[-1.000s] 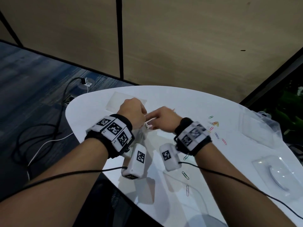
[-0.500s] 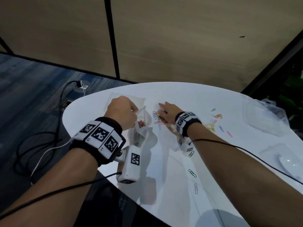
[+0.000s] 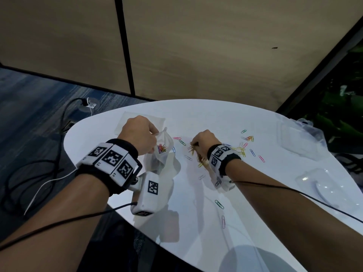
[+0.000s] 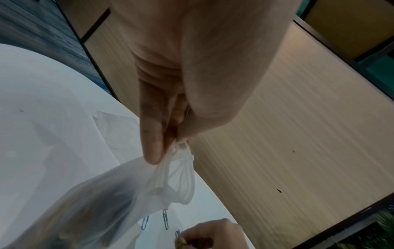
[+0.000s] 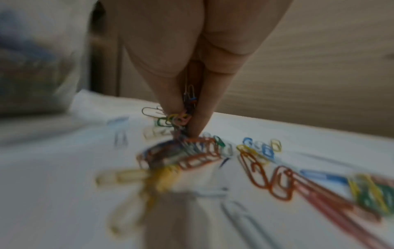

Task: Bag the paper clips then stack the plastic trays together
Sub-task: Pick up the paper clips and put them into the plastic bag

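My left hand pinches the rim of a clear plastic bag and holds it up off the white table; coloured paper clips show inside the bag. The left wrist view shows finger and thumb pinching the bag at its mouth. My right hand is down on the table to the bag's right, fingers pinched on a bunch of paper clips. More loose paper clips lie scattered around and right of it. Clear plastic trays sit at the far right, at the near right, and behind my left hand.
The rounded table edge runs close along the left and front, with dark carpet and cables beyond it. A tan partition wall stands behind the table. A green clip and a pink clip lie near the front.
My right hand has left the bag's mouth, moved right to the clip pile and closed its fingers on a bunch. The left hand keeps holding the bag.
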